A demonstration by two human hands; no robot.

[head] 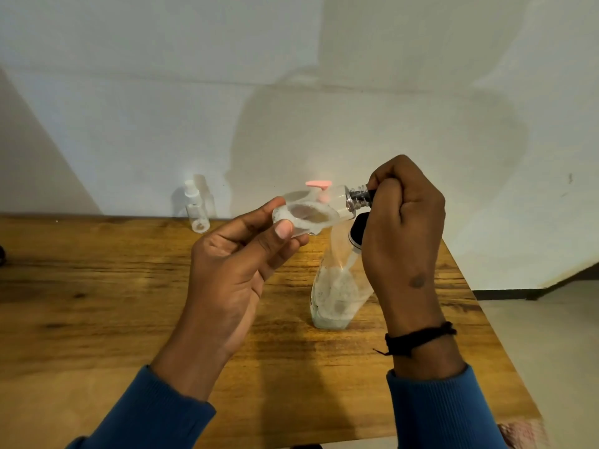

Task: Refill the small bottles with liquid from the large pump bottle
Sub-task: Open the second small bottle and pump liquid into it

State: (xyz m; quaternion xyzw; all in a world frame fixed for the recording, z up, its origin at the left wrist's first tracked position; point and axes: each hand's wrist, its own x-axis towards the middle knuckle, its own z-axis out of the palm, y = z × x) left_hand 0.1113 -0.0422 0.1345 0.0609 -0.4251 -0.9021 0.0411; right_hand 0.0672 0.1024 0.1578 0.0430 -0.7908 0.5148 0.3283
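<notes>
My left hand (240,270) holds a small clear bottle (311,215) on its side above the table, thumb on its base end. Its threaded neck (358,196) points right. My right hand (402,222) has its fingers curled round a dark cap at that neck; most of the cap is hidden in the fist. A black piece with a white rim (357,233) shows under that hand. The large clear pump bottle (337,290) stands on the table just behind and below, with a little pale liquid at its bottom. Its pink pump head (319,184) shows behind the small bottle.
A second small clear bottle with a white top (196,210) stands at the back of the wooden table (97,303), near the white wall. The table's right edge (486,319) drops to a pale floor.
</notes>
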